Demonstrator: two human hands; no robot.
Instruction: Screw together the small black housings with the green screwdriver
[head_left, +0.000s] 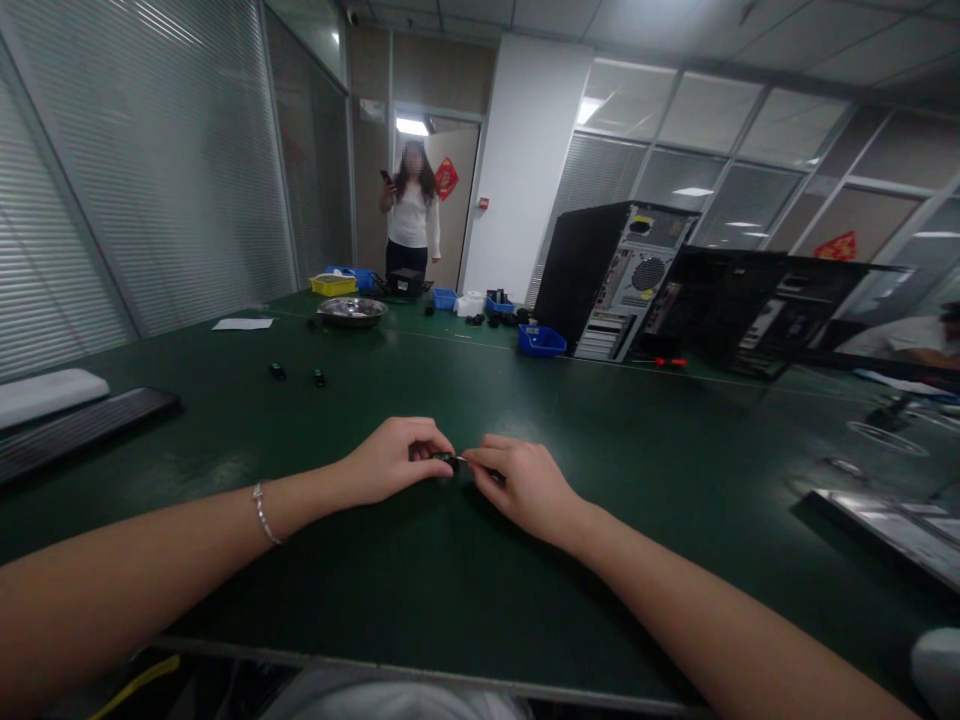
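Note:
Over the middle of the green table (480, 590), my left hand (397, 458) pinches a small dark part (448, 461) with a greenish patch between thumb and fingers. My right hand (525, 482) comes from the other side, its fingers closed on a thin, light-coloured piece (462, 459) whose tip meets the dark part. Most of that thin piece is hidden by my fingers, so its kind cannot be told. Farther back on the left lie two small black-and-green parts, one (277, 371) left of the other (319, 378).
A keyboard (86, 428) lies at the left edge. At the back stand a metal bowl (352, 311), a yellow bin (333, 285), a blue bin (541, 341) and a black computer case (615, 280). A person (409, 215) stands by the door. A flat metallic panel (892, 535) is at the right.

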